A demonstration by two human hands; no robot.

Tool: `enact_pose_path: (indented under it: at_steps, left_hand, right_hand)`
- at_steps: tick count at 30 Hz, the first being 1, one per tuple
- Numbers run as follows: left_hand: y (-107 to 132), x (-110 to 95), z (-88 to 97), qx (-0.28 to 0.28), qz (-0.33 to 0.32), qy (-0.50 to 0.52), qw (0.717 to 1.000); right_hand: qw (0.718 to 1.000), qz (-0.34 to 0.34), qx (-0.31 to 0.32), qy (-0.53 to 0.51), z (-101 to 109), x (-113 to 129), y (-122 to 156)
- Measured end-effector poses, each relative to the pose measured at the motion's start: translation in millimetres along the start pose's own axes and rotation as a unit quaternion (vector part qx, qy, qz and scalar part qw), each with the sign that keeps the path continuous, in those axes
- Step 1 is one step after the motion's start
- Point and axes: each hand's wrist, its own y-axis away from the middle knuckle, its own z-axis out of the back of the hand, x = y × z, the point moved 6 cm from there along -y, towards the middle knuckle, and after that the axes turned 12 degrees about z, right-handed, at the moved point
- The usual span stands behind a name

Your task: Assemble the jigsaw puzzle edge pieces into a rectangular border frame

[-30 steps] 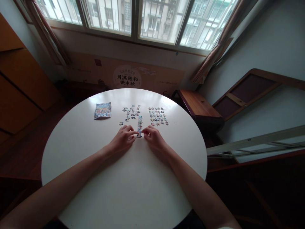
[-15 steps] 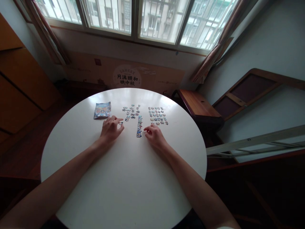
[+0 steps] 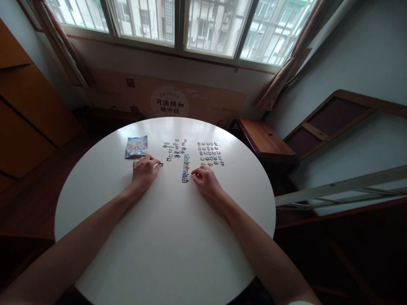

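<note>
Head view: left hand (image 3: 144, 169) curls its fingertips at a loose puzzle piece (image 3: 160, 164) on the table (image 3: 171, 254), pinch unclear, apparently picking it up; fitting it to the joined strip (image 3: 185, 168) beside the loosely curled right hand (image 3: 205, 180) would need careful alignment.

On the tabletop (image 3: 165, 237) we have a strip of joined puzzle pieces (image 3: 185, 167) running away from us near the middle. Left of its far end lies a loose scatter of pieces (image 3: 174, 149); right of it, a group of pieces in rows (image 3: 210, 154). Further left, apart from the strip, lies a picture card (image 3: 136, 146). Our left hand (image 3: 144, 169) rests just before the card, a single piece (image 3: 161, 164) at its fingertips, between hand and strip. Our right hand (image 3: 205, 180) rests just right of the strip's near end. Behind the tabletop is a window (image 3: 178, 25); off to the right, a bench (image 3: 263, 140).
</note>
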Motion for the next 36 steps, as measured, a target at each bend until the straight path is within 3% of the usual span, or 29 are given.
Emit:
enact_pose_path:
  at_steps: [13, 22, 36]
  left_hand:
    - [-1.8, 3.9, 5.5, 0.010, 0.032, 0.037, 0.999]
    - [-5.0, 8.1, -2.8, 0.032, 0.051, 0.049, 0.997]
    - [-4.0, 7.1, 0.7, 0.024, 0.058, 0.085, 0.994]
  right_hand:
    - [1.000, 0.005, -0.001, 0.001, -0.3, -0.8, 0.8]
    - [1.000, 0.009, -0.002, -0.001, 0.3, 1.6, 1.0]
    - [1.000, 0.004, 0.005, 0.000, -0.4, 1.9, 0.3]
